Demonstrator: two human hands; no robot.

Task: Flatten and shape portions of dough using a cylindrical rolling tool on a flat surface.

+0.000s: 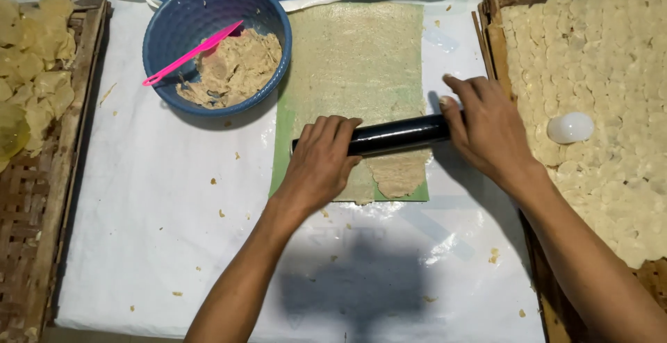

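Both hands are pressing down on a black roller (397, 134) in the head view. Left hand (321, 159) is lying palm-down over the roller's left end, fingers curled over it, gripping it. Right hand (486, 131) is covering the right end, fingers spread and wrapping it. Roller is lying crosswise on a thin sheet of beige dough (358, 72), which is spread on a green mat (281, 152); a thicker lump of dough is poking out just below the roller. Mat is sitting on a white plastic cover (153, 232) dotted with crumbs. Blue bowl (201, 9) is touching the mat's upper left corner, holding more dough and a pink plastic knife (191, 54). Woven tray (31, 246) at left is carrying yellowish discs. Right tray (497, 41) is packed with pale round discs, a white egg-shaped object (570, 127) resting on them.
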